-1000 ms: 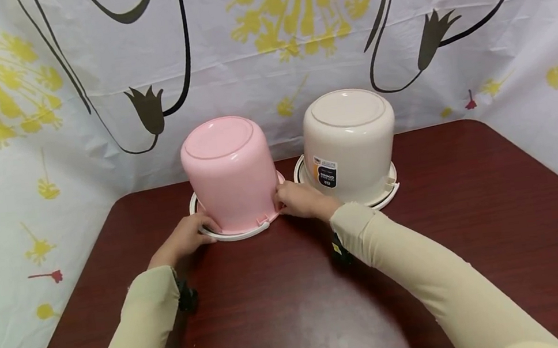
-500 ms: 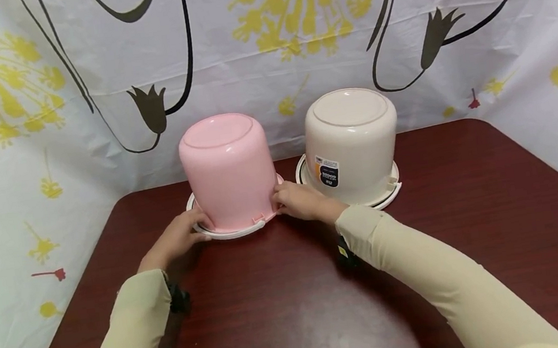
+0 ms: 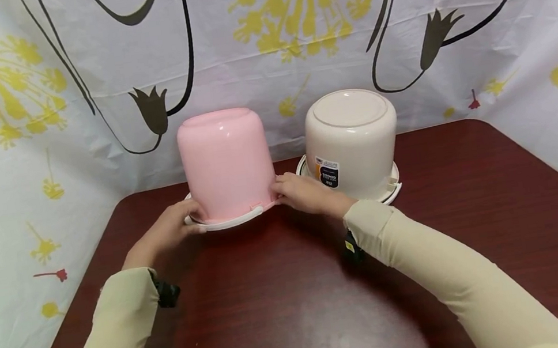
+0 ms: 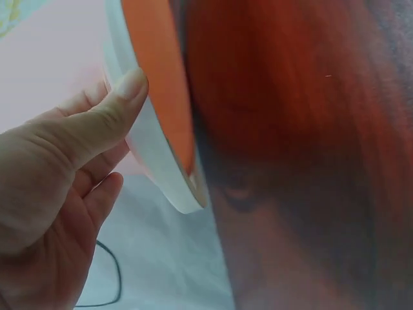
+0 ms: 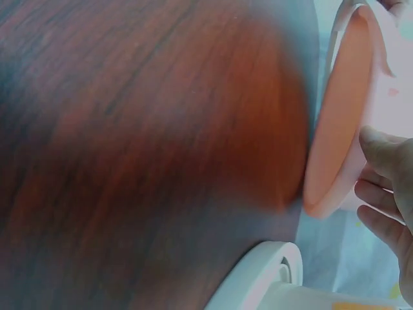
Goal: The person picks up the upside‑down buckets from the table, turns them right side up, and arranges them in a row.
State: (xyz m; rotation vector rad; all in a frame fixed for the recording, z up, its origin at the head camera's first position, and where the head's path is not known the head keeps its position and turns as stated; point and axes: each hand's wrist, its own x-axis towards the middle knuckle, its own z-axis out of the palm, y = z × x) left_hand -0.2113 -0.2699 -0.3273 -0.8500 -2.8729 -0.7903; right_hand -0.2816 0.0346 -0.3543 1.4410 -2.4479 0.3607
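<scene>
A pink bucket [image 3: 225, 163] is upside down at the back of the table, its near rim raised and its base tipped toward the curtain. My left hand [image 3: 168, 228] grips the rim on the left, and in the left wrist view the thumb presses the white handle [image 4: 150, 139] against it. On the other side my right hand [image 3: 305, 194] pinches the rim, thumb at its edge in the right wrist view. The orange-looking opening [image 5: 345, 110] shows under the raised rim. Just right of that hand, a cream bucket [image 3: 359, 146] stands upside down with a dark label.
Both buckets are on a dark red-brown table [image 3: 275, 314]. A white curtain [image 3: 257, 84] with yellow and grey flower prints hangs close behind it and along the sides. The cream bucket's rim lies near my right wrist.
The pink bucket's near rim has risen off the table and its base has tilted backward. Both hands have moved up with the rim. The cream bucket has stayed put.
</scene>
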